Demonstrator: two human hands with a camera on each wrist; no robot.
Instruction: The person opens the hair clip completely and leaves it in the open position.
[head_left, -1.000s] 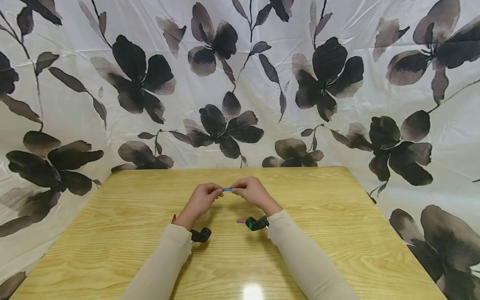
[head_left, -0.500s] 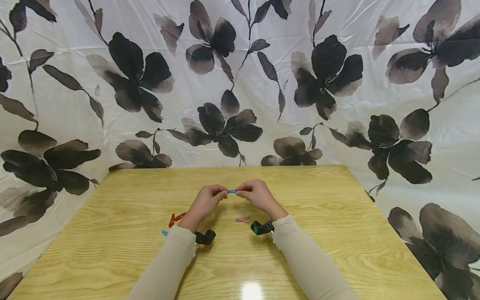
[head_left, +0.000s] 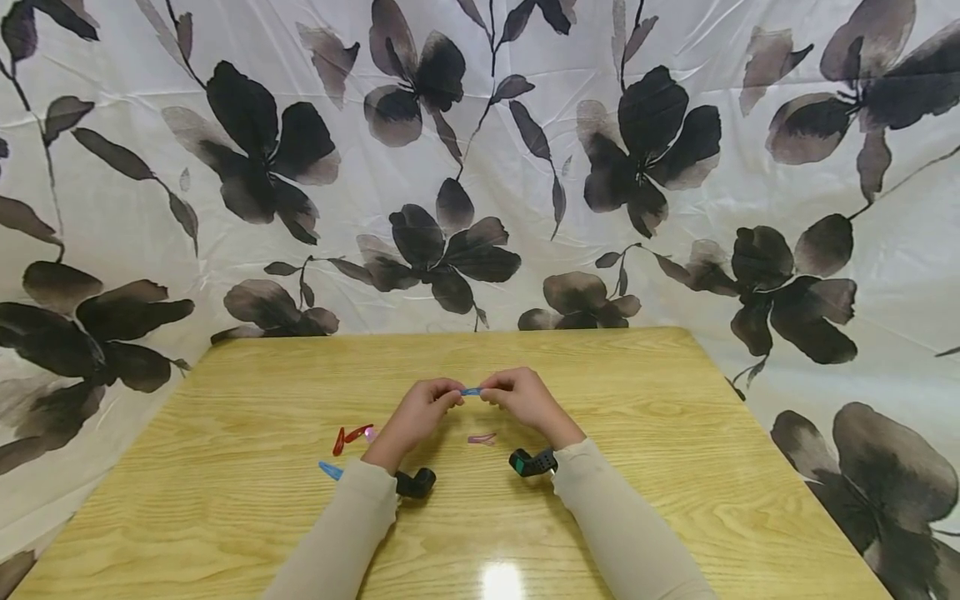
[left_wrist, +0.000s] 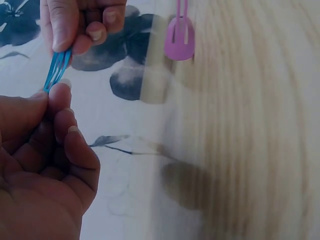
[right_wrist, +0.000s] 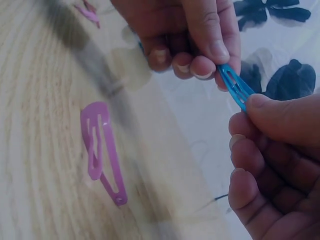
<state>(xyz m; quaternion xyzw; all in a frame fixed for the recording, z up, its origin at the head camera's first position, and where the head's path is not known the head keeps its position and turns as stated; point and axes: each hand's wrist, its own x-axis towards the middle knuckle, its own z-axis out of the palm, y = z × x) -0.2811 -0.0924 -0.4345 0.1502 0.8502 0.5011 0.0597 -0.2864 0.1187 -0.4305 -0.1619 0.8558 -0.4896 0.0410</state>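
A blue snap hair clip [head_left: 471, 392] is held in the air between both hands above the far middle of the table. My left hand [head_left: 425, 408] pinches one end between thumb and forefinger. The other end is pinched by my right hand [head_left: 528, 403]. Slots in the clip [right_wrist: 235, 86] show in the right wrist view, while its two ends are hidden under the fingertips. On the table below and between the wrists lies a pink snap hair clip [right_wrist: 104, 145], its parts sprung apart.
Left of my left wrist lie two red hair clips [head_left: 339, 441], a partly covered pink one [head_left: 369, 434] and a blue one [head_left: 330, 470] whose end the sleeve hides. A floral cloth [head_left: 450, 167] hangs behind the wooden table [head_left: 187, 500].
Both hands have shifted slightly right and nearer with the blue hair clip still pinched between them. The red, pink and blue clips by the left wrist have come more into view.
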